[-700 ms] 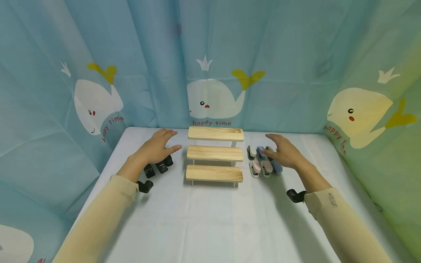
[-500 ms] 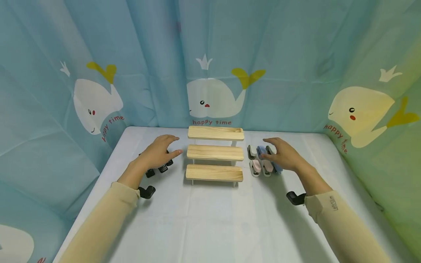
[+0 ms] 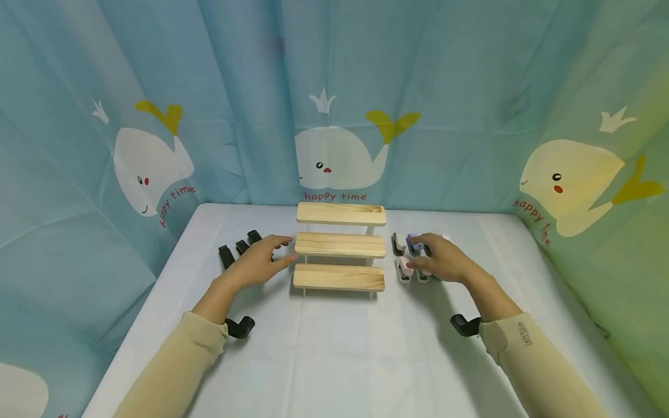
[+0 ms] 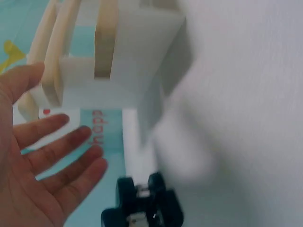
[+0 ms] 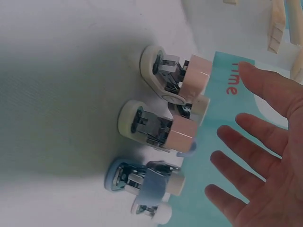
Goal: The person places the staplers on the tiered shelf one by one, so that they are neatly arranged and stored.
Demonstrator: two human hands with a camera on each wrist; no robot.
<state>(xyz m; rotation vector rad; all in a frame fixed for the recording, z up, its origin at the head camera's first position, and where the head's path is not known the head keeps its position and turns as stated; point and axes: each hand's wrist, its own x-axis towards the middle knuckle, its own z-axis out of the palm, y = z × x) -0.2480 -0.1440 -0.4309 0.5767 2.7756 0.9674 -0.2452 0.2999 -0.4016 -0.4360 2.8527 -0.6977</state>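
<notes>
My left hand hovers just left of a three-step wooden display rack, its fingers spread and nothing held. Behind it on the table lie several black stapler-like things, whose dark ends with metal bits show in the left wrist view. On the other side, my right hand is held over a cluster of mini staplers, its fingers apart and holding nothing. In the right wrist view I see pink staplers, a blue stapler and pale ones. From the head view the hand covers part of that cluster.
A white cloth-covered table carries everything. Blue curtains with whale prints stand close behind the rack and along both sides. Black wrist mounts stick out below both hands.
My left hand has come nearer and to the right, uncovering the black things behind it. My right hand has also drawn a little nearer, over the front staplers.
</notes>
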